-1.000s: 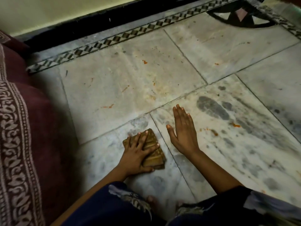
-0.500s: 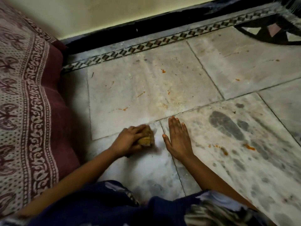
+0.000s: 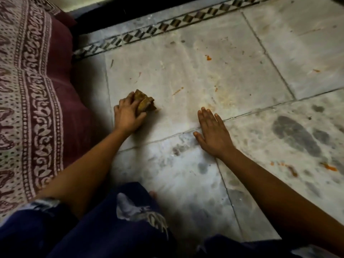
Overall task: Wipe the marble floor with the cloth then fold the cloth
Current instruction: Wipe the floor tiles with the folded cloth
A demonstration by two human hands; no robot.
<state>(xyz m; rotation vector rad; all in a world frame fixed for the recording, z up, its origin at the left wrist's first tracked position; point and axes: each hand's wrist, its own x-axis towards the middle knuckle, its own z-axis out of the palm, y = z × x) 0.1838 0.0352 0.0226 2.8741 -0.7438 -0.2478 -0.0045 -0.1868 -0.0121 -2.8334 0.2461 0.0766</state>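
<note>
No writing or brand showed anywhere that I could read. There was one cloth (image 3: 144, 103), a bunched yellow-brown wad, sitting on the marble floor (image 3: 195, 75) at about ten o'clock from the middle of the scene, on the large pale slab. The left hand (image 3: 128, 113) was clamped over it, fingers curled round the wad and pressing it down against the stone. The right hand (image 3: 212, 133) lay flat on the floor at about four o'clock from the cloth, well apart from it, fingers straight and together, grasping nothing, across the joint between two slabs.

Two bare forearms ran in from six o'clock, over dark blue clothing (image 3: 104, 226) with pale markings. I counted five slabs at least partly in sight. Orange stains dotted the floor: one spot (image 3: 208, 57) at one o'clock, a smear (image 3: 177, 90) just right of the cloth, and a cluster (image 3: 329, 167) at four o'clock near the edge. Grey smudges (image 3: 296, 135) marked the slab at three o'clock. One patterned inlay strip (image 3: 167, 27) ran along the twelve o'clock side, and one maroon printed textile (image 3: 28, 90) filled the nine o'clock side.
</note>
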